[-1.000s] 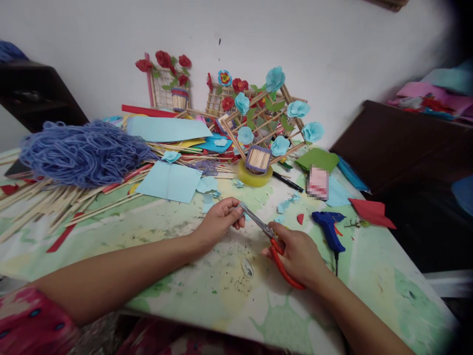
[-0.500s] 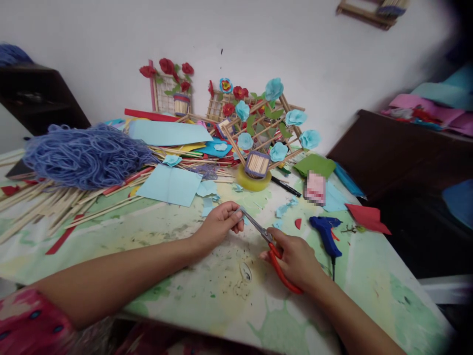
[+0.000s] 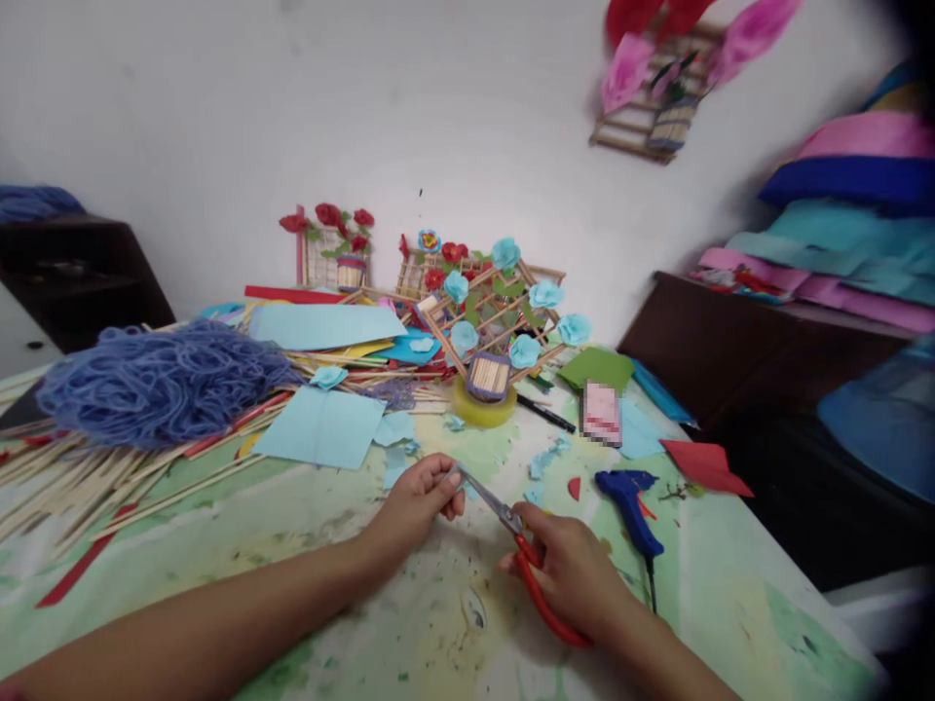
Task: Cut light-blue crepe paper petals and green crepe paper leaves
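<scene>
My right hand (image 3: pixel 570 574) grips red-handled scissors (image 3: pixel 511 545), their metal blades pointing up and left toward my left hand (image 3: pixel 420 501). My left hand is closed in a pinch on a small light blue paper piece (image 3: pixel 467 490) at the blade tips, low over the stained green table (image 3: pixel 365 623). Only a sliver of the paper shows past my fingers.
A blue glue gun (image 3: pixel 628 501) lies right of my hands. Light blue paper sheets (image 3: pixel 321 428), wooden sticks (image 3: pixel 109 477), blue yarn (image 3: pixel 153 380), a tape roll (image 3: pixel 482 404), a pen (image 3: pixel 544 416) and flower-decorated stick frames (image 3: pixel 497 312) crowd the back. A dark cabinet (image 3: pixel 730 331) stands right.
The camera has tilted up, so the table and hands sit lower in the picture and a wall frame with pink flowers has come into view. The hands keep the same hold.
</scene>
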The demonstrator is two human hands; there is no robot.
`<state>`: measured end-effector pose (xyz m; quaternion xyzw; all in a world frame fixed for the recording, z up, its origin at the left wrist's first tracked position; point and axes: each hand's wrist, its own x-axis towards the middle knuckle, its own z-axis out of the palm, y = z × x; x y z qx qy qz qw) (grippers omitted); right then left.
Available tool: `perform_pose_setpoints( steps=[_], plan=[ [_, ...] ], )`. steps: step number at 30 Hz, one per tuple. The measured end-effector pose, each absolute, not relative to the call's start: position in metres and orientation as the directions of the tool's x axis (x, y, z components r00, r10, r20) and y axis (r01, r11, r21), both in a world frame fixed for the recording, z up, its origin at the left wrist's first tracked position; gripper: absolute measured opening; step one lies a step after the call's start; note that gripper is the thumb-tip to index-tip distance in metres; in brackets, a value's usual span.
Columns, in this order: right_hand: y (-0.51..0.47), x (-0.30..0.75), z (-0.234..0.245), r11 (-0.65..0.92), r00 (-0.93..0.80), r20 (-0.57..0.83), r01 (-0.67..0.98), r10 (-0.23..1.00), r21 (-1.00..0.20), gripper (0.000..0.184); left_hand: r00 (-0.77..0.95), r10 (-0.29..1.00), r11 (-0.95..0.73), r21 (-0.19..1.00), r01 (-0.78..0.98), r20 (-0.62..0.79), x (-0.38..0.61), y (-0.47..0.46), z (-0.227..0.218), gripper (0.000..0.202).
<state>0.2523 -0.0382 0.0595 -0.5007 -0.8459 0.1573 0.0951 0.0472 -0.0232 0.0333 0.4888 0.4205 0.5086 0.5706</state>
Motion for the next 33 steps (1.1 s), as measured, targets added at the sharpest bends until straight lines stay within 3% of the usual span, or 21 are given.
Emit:
perform_pose_setpoints(
  steps=[14,33],
  plan=[
    [-0.042,0.253,0.057,0.419,-0.434,0.053,0.818,0.899,-0.393,0.014,0.119,0.992,-0.026,0.977,-0.211,0.052,0.049,-0.014,0.019,0.04],
    [-0.04,0.25,0.058,0.411,-0.432,0.036,0.826,0.901,-0.385,0.022,0.144,0.985,-0.055,0.97,-0.235,0.09,0.047,-0.016,0.022,0.034]
  ],
)
